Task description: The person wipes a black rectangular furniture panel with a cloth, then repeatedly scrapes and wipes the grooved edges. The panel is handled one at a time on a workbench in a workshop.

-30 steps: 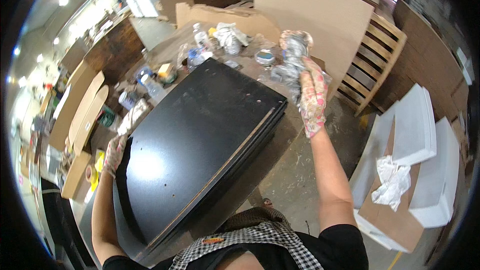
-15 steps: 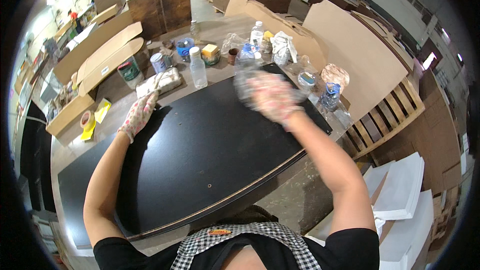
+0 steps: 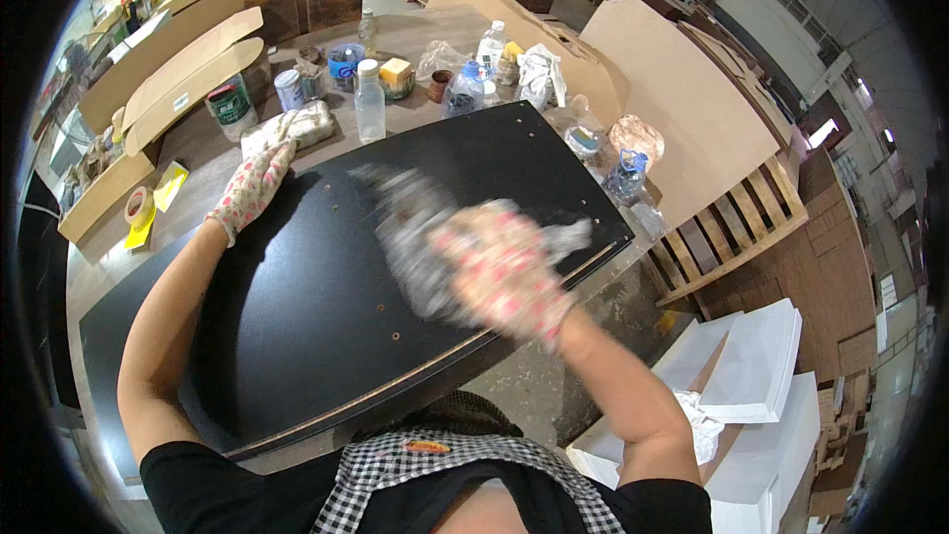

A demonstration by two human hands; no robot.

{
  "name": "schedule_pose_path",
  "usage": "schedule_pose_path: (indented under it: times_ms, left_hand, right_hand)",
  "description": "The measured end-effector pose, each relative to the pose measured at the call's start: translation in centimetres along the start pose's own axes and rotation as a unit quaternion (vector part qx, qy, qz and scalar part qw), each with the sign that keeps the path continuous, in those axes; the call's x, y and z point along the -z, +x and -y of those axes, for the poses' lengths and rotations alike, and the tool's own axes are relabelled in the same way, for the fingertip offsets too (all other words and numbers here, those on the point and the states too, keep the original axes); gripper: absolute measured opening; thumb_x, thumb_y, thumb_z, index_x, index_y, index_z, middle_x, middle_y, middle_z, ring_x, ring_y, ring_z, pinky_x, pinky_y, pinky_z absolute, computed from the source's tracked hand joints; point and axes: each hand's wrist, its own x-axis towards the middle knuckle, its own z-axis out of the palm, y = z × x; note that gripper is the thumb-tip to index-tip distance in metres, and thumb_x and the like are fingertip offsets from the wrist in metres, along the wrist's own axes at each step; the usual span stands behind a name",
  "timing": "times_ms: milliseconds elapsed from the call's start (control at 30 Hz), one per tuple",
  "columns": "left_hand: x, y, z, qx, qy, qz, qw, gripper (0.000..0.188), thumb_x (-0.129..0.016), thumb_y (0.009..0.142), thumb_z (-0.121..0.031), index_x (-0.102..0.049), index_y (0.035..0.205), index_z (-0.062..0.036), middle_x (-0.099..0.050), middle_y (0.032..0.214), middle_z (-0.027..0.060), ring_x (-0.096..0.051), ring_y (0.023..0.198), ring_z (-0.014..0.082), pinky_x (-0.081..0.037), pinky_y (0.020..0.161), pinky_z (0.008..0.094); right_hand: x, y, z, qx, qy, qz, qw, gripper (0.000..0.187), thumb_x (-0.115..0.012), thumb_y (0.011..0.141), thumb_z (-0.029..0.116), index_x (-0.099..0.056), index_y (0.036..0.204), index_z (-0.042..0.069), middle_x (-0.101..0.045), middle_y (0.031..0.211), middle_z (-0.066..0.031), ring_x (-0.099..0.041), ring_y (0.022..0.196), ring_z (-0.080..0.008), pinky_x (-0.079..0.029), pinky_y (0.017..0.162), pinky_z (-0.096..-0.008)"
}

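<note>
A long black panel [image 3: 287, 307] with small holes lies across the table before me. My right hand [image 3: 504, 272], in a white glove with pink spots, is closed on a crumpled grey rag [image 3: 415, 237]. Both are smeared by motion, over the panel's right half towards its near edge. My left hand [image 3: 255, 188], gloved alike, rests at the panel's far edge on the left, its fingers stretched out. Just beyond those fingertips lies a whitish wrapped bundle [image 3: 297, 126].
Along the table's far side stand a clear bottle [image 3: 370, 109], a green can [image 3: 231, 109], a yellow sponge [image 3: 396, 73] and several more bottles. A tape roll [image 3: 138, 206] lies at left. Cardboard [image 3: 682, 89] leans at right above a wooden pallet [image 3: 736, 237]; white panels [image 3: 751, 366] stand nearer.
My right hand has swept the rag from the panel's far right part towards me and slightly left. My left hand stays at the far edge. The whole view has shifted a little.
</note>
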Motion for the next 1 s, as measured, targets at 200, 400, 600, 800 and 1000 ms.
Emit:
schedule_pose_path:
  times_ms: [200, 400, 600, 800, 1000]
  left_hand:
    - [1.4, -1.3, -0.5, -0.08, -0.05, -0.075, 0.993, 0.04, -0.043, 0.099, -0.029, -0.052, 0.132, -0.0076, -0.057, 0.125, 0.0211, -0.052, 0.119, 0.0364, -0.039, 0.103, 0.0393]
    - [9.5, -10.4, 5.8, -0.008, -0.012, -0.196, 0.981, 0.041, -0.05, 0.098, -0.024, -0.047, 0.137, -0.0122, -0.058, 0.125, 0.0172, -0.059, 0.111, 0.0329, -0.049, 0.094, 0.0388]
    - [16.0, -30.5, 13.9, 0.214, 0.103, -0.256, 0.937, 0.044, -0.039, 0.102, -0.031, -0.047, 0.139, -0.0088, -0.052, 0.137, 0.0144, -0.05, 0.126, 0.0251, -0.038, 0.106, 0.0342]
    - [15.2, -38.6, 7.4, 0.277, -0.039, -0.361, 0.89, 0.04, -0.05, 0.098, -0.03, -0.053, 0.133, -0.0112, -0.053, 0.135, 0.0122, -0.05, 0.126, 0.0255, -0.043, 0.105, 0.0398]
    - [14.1, -37.8, -6.9, -0.13, -0.136, -0.25, 0.95, 0.037, -0.055, 0.089, -0.019, -0.059, 0.125, -0.0096, -0.06, 0.125, 0.0128, -0.057, 0.116, 0.0307, -0.048, 0.099, 0.0398]
  right_hand:
    - [5.6, -12.6, -19.7, -0.51, -0.058, -0.051, 0.857, 0.033, -0.051, 0.091, 0.023, -0.061, 0.111, 0.0, -0.065, 0.106, -0.0216, -0.064, 0.088, -0.0319, -0.052, 0.078, -0.0406]
    - [5.4, -7.0, -17.8, -0.34, 0.268, -0.117, 0.894, 0.039, -0.047, 0.096, 0.018, -0.048, 0.129, -0.003, -0.059, 0.121, -0.0158, -0.059, 0.108, -0.0272, -0.049, 0.091, -0.0372]
    - [-4.4, 7.5, -6.0, -0.197, -0.095, 0.133, 0.967, 0.055, -0.051, 0.091, 0.033, -0.044, 0.136, 0.002, -0.04, 0.143, -0.0225, -0.04, 0.129, -0.0386, -0.032, 0.109, -0.0421]
    - [-8.3, 20.7, 21.7, 0.237, 0.145, 0.164, 0.947, 0.043, -0.055, 0.086, 0.033, -0.058, 0.114, 0.001, -0.06, 0.112, -0.0213, -0.059, 0.104, -0.0369, -0.048, 0.089, -0.0471]
    - [-10.1, 16.7, 16.6, 0.292, 0.045, -0.018, 0.955, 0.043, -0.057, 0.087, 0.027, -0.059, 0.122, 0.004, -0.058, 0.124, -0.0216, -0.053, 0.117, -0.0385, -0.039, 0.101, -0.05]
